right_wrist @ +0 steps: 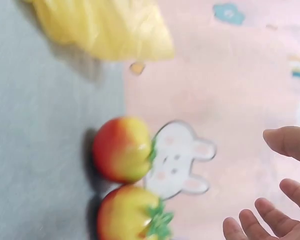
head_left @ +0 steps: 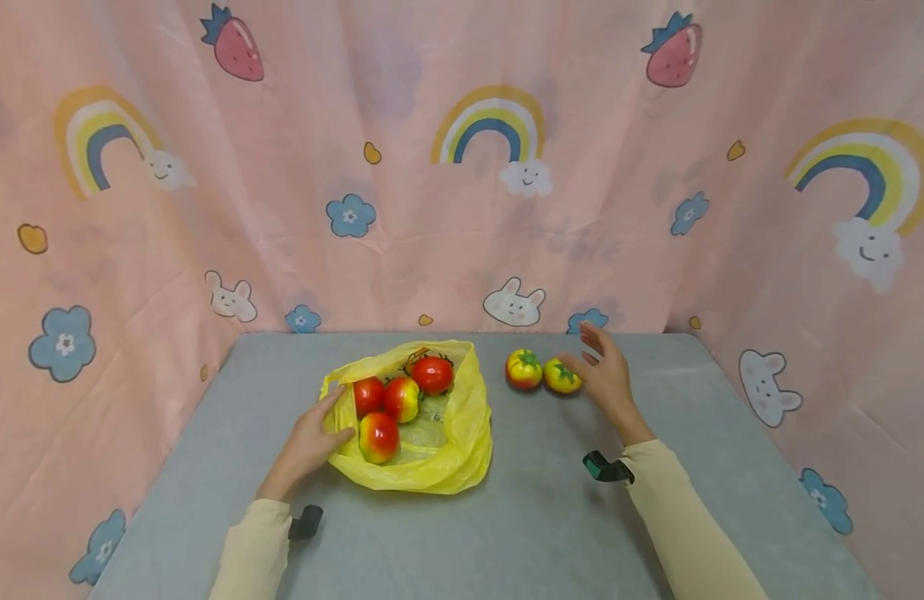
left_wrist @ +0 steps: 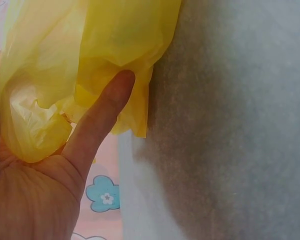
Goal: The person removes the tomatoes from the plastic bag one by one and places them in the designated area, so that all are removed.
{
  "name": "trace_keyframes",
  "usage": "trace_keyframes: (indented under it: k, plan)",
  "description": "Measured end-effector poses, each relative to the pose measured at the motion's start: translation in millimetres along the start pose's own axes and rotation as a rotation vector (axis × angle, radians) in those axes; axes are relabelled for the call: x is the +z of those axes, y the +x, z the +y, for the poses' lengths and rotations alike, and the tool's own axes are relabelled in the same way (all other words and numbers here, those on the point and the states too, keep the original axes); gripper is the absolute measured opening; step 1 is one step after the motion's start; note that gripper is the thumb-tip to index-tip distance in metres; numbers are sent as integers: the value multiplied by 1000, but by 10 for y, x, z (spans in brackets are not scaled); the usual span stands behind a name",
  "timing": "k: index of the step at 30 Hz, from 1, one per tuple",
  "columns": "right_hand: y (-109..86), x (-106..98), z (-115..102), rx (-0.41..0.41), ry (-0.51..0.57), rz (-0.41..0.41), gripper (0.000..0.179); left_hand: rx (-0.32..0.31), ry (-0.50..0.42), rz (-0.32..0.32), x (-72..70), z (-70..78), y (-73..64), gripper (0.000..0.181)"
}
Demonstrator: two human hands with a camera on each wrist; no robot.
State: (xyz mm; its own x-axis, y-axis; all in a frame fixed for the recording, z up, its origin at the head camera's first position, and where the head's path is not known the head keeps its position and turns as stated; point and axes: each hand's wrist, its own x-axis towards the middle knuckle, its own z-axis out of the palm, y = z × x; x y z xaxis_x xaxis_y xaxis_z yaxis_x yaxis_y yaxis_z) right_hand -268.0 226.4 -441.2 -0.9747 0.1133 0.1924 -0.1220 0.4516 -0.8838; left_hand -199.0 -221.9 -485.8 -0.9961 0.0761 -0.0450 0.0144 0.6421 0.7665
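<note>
A yellow plastic bag (head_left: 469, 433) lies with its mouth spread on the table. Inside are several glossy tomatoes, some red, like the one at the back (head_left: 433, 375), others red and yellow, like the front one (head_left: 378, 437). My left hand (head_left: 312, 437) holds the bag's left rim, the thumb (left_wrist: 102, 117) against the plastic; its other fingers are mostly hidden in the left wrist view. Right of the bag sit two red-and-yellow tomatoes with green leafy tops, the left one (head_left: 523, 369) beside the right one (head_left: 561, 377). Over the right one, my right hand (head_left: 606, 375) hovers with fingers spread, holding nothing.
The grey tabletop (head_left: 506, 533) runs up to a pink printed curtain (head_left: 432, 275) behind and at both sides. Dark devices are strapped at the left wrist (head_left: 307, 522) and the right wrist (head_left: 607, 467).
</note>
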Motion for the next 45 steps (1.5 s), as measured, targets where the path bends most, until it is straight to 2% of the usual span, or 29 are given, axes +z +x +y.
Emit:
trace_keyframes:
  k: [17, 25, 30, 35, 45]
  plan:
    - [-365, 53, -666, -190, 149, -30, 59, -37, -14, -8, 8, -19, 10, 75]
    - [-518, 246, -773, -257, 179, -74, 57, -34, -20, -4, 19, -17, 3, 75]
    - [-604, 391, -784, -250, 215, -128, 59, -29, -13, -2, 18, -5, -5, 74]
    - [-680, 537, -780, -202, 196, -184, 59, -36, -14, -2, 6, 8, -7, 75]
    - [-780, 893, -735, -177, 206, -291, 60, -34, -19, -1, 8, -2, -7, 74]
